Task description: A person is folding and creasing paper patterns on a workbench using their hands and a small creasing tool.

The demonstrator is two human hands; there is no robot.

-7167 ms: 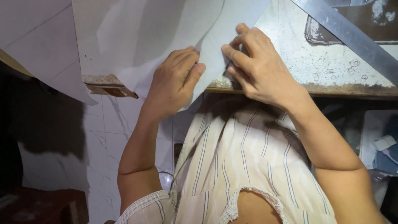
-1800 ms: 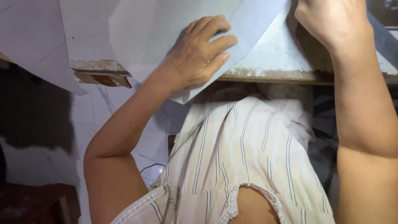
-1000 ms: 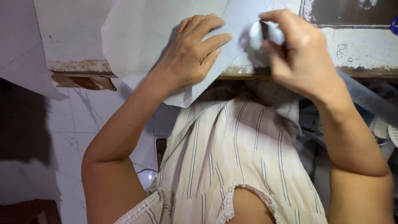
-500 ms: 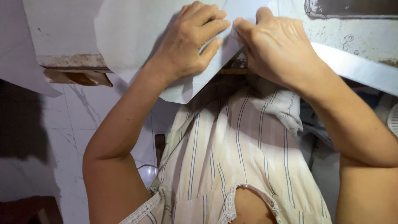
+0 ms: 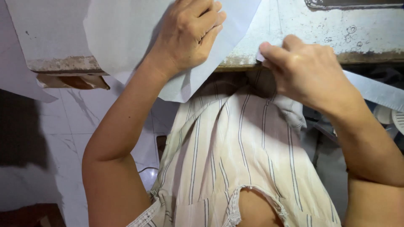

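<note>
My left hand (image 5: 189,35) flat, fingers spread on pale paper (image 5: 126,38), right hand (image 5: 307,73) pinching its edge, worn stained bench (image 5: 320,31), white marble floor (image 5: 122,126) below

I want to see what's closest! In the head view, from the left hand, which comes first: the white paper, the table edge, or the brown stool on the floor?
From the left hand:
1. White paper, under it.
2. Table edge, just right.
3. Brown stool, bottom left, farthest.

1 head view only, looking steeply down from above, close over both hands at the bench (image 5: 311,40) edge, down past the shirt (image 5: 235,159) to the floor (image 5: 80,126).
</note>
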